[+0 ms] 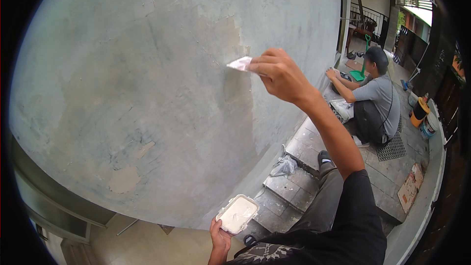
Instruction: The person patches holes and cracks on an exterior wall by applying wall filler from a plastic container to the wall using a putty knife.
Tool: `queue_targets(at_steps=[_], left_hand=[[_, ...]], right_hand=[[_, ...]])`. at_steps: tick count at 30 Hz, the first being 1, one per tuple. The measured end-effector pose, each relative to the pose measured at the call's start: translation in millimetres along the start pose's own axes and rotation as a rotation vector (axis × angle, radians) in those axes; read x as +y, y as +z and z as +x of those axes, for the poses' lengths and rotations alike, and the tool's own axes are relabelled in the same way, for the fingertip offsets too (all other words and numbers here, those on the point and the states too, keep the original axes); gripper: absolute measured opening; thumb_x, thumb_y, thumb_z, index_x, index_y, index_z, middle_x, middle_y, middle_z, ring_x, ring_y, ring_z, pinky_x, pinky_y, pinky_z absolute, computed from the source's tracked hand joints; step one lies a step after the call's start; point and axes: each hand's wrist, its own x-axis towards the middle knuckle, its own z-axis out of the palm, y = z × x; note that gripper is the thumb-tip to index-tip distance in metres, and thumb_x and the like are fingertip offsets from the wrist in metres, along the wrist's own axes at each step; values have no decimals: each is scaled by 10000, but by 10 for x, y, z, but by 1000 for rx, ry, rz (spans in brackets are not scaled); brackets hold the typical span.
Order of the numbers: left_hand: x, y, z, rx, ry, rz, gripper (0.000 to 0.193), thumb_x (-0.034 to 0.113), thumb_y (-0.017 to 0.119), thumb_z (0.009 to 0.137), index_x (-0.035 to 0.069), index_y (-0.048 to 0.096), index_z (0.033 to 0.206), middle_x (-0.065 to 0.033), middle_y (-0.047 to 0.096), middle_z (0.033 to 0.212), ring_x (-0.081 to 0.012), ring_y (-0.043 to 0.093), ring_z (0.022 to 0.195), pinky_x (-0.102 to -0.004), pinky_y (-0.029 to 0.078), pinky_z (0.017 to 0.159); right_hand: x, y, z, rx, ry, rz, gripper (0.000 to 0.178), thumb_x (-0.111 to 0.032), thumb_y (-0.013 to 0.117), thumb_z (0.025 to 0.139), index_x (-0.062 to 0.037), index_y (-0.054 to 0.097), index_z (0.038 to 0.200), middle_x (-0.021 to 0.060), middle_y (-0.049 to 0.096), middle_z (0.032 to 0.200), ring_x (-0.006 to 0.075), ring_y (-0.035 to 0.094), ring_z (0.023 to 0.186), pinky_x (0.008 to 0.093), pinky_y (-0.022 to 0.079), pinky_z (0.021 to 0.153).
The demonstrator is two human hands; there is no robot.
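My right hand (283, 74) is raised against the grey wall (162, 83), its fingers closed on a putty knife. The blade of the putty knife (239, 64) looks white with paste and lies at or very near the wall; whether it touches is hard to tell. Lower down, my left hand (220, 235) grips a small rectangular plastic tub (255, 205) by its near left side. White filler paste (237, 214) fills much of the tub. Around the knife the wall is patchy, with darker grey areas, smears and a beige patch (124, 180) at the lower left.
Another person (380, 98) squats by the wall at right. Tiled steps (289, 184) drop below me, with a plastic bag (284, 166) on them. Buckets (430, 123), a green dustpan (357, 75), a mat (392, 148) and a stained board (411, 186) lie at right.
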Motion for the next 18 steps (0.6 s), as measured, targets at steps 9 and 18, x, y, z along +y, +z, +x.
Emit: queue_targets(at_steps=[9, 18], left_hand=[[-74, 65, -40, 36, 23, 19, 534, 293, 527, 897, 62, 409, 1363, -145, 533, 1337, -318, 562, 1211, -501, 529, 937], [23, -76, -143, 49, 29, 33, 525, 284, 513, 904, 66, 401, 1368, -151, 525, 1349, -327, 560, 1217, -512, 525, 942]], right_hand=[[242, 573, -107, 286, 13, -57, 403, 106, 664, 657, -43, 705, 1029, 80, 680, 1066, 260, 609, 886, 361, 486, 801], [138, 128, -286, 205, 61, -84, 314, 88, 679, 727, -39, 732, 1009, 104, 720, 957, 271, 638, 837, 351, 509, 770]])
